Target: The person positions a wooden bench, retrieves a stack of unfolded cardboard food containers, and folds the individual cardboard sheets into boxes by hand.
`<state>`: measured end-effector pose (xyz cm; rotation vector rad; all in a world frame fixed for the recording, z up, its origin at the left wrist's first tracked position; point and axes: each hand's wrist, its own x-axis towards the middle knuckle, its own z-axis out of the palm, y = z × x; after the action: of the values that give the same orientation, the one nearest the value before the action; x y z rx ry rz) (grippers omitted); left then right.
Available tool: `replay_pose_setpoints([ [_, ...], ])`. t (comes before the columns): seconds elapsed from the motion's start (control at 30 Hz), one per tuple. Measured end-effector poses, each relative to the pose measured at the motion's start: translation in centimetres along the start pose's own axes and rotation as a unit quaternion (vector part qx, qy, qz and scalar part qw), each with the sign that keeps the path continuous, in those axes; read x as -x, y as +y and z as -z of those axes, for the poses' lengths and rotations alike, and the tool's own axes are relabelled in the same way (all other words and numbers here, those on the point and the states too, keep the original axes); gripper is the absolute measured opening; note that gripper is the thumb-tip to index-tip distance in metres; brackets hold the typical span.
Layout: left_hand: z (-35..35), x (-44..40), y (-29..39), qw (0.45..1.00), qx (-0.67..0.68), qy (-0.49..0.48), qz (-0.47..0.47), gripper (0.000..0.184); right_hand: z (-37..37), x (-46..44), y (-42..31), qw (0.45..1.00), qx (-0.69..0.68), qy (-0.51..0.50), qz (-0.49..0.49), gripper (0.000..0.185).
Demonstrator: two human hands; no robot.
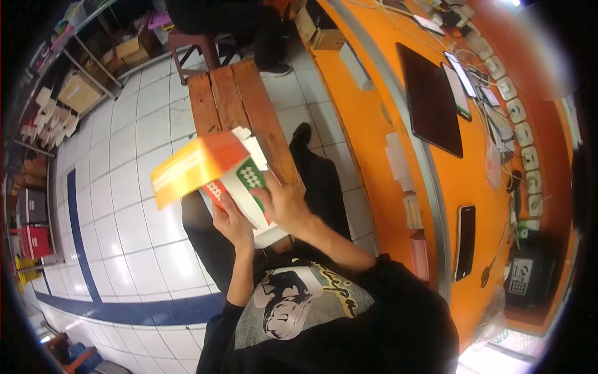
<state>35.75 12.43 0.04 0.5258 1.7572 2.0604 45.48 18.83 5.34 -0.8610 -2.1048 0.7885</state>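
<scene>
Box [232,185] over the bench [233,100], left of the counter [445,181].

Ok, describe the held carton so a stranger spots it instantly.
Find the wooden bench on the white-tiled floor. Follow it down the picture to where the left hand and right hand hold the carton. Bright yellow, orange, red and green colours set it apart from the brown bench and black clothing.

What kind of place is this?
Probably a small phone or electronics shop, possibly a repair spot: phones lie on an orange counter, what look like power sockets line its back, and cardboard boxes fill shelving opposite.
</scene>
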Motion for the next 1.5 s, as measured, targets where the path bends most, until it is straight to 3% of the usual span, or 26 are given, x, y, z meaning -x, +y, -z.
replay_pose_setpoints([
  [0.03,0.1,-0.2,0.6,1.0,0.004,-0.008,-0.007,0.035,2.1,-0.9,-0.1,0.999,0.024,-0.014,-0.027,0.023],
  [0.07,0.1,-0.4,1.5,1.0,-0.009,-0.013,-0.016,0.034,4.7,-2.6,-0.4,0.989,0.001,0.142,0.042,0.025],
  [0.1,0.2,-0.7,2.1,0.999,-0.021,-0.018,-0.025,0.034,8.5,-3.3,-1.2,0.985,0.017,0.148,-0.084,0.028],
  [0.13,0.1,-1.0,2.0,0.999,0.005,-0.022,-0.03,0.034,12.2,-4.3,-1.6,0.96,0.14,0.243,-0.014,0.034],
  [0.17,0.4,-1.3,1.9,0.999,0.011,-0.03,-0.037,0.034,15.6,-4.8,-1.4,0.92,0.266,0.287,-0.003,0.039],
  [0.2,0.8,-1.5,1.7,0.999,0.011,-0.044,-0.015,0.034,18.9,-4.5,-1.0,0.856,0.441,0.27,-0.014,0.046],
  [0.27,2.0,-1.8,0.4,0.996,0.025,-0.083,0.033,0.036,22.6,-2.0,0.8,0.778,0.583,0.164,-0.167,0.052],
  [0.3,2.0,-1.9,0.4,0.995,0.031,-0.089,0.029,0.036,23.4,-1.5,1.7,0.774,0.586,0.172,-0.168,0.052],
  [0.37,1.6,-2.1,0.5,0.99,0.076,-0.095,0.069,0.038,24.3,-1.2,2.5,0.836,0.48,0.082,-0.251,0.054],
  [0.5,-0.1,-2.2,2.0,0.988,0.039,-0.14,0.05,0.037,23.8,-5.9,2.2,0.827,0.481,0.039,-0.288,0.052],
  [0.67,-1.8,-2.4,5.6,0.982,0.015,-0.19,0.012,0.03,26.5,-12.3,7.3,0.841,0.439,0.038,-0.314,0.051],
  [0.73,-2.1,-2.6,6.5,0.979,-0.042,-0.194,-0.043,0.029,27.1,-13.2,9.7,0.841,0.436,0.095,-0.305,0.052],
  [0.77,-2.3,-2.6,7.2,0.978,-0.039,-0.199,-0.045,0.029,26.9,-13.0,8.8,0.839,0.438,0.1,-0.306,0.052],
  [0.83,-3.2,-2.3,8.6,0.976,-0.061,-0.187,-0.088,0.028,24.9,-11.5,4.9,0.902,0.382,0.178,-0.088,0.052],
  [0.9,-4.3,-1.8,9.3,0.973,-0.057,-0.2,-0.096,0.028,21.3,-8.4,-2.6,0.968,0.174,0.159,-0.083,0.044],
  [0.97,-5.2,-0.6,9.7,0.969,-0.057,-0.213,-0.11,0.027,17.9,-4.6,-6.5,0.979,0.071,0.124,-0.144,0.05],
  [1.03,-5.6,1.5,10.3,0.949,-0.098,-0.287,-0.081,0.028,16.1,-1.8,-8.1,0.967,0.017,0.095,-0.237,0.045],
  [1.07,-5.6,2.8,9.0,0.937,-0.079,-0.305,-0.152,0.029,13.8,0.0,-5.1,0.978,0.029,0.171,-0.119,0.044],
  [1.17,-6.8,5.3,9.7,0.916,0.021,-0.353,-0.191,0.028,13.8,1.4,-3.5,0.939,0.085,0.328,0.063,0.045],
  [1.23,-6.5,6.2,10.5,0.913,0.057,-0.402,-0.034,0.027,14.7,3.0,-4.2,0.943,0.014,0.333,-0.017,0.041],
  [1.27,-6.4,6.3,10.9,0.909,0.055,-0.411,-0.034,0.027,15.4,3.6,-4.6,0.94,-0.01,0.337,-0.044,0.04],
  [1.3,-6.3,6.2,11.3,0.891,0.003,-0.442,-0.106,0.03,16.5,4.1,-5.2,0.934,-0.06,0.349,-0.043,0.038],
  [1.4,-6.5,5.4,12.0,0.841,-0.033,-0.522,-0.141,0.036,19.7,5.6,-6.9,0.9,-0.214,0.379,-0.031,0.034],
  [1.47,-6.8,5.3,13.7,0.801,-0.062,-0.584,-0.114,0.036,21.0,6.4,-7.3,0.865,-0.313,0.391,-0.019,0.031],
  [1.5,-7.0,5.6,13.8,0.793,0.023,-0.605,-0.072,0.036,21.2,6.8,-6.9,0.863,-0.313,0.396,-0.019,0.031],
])
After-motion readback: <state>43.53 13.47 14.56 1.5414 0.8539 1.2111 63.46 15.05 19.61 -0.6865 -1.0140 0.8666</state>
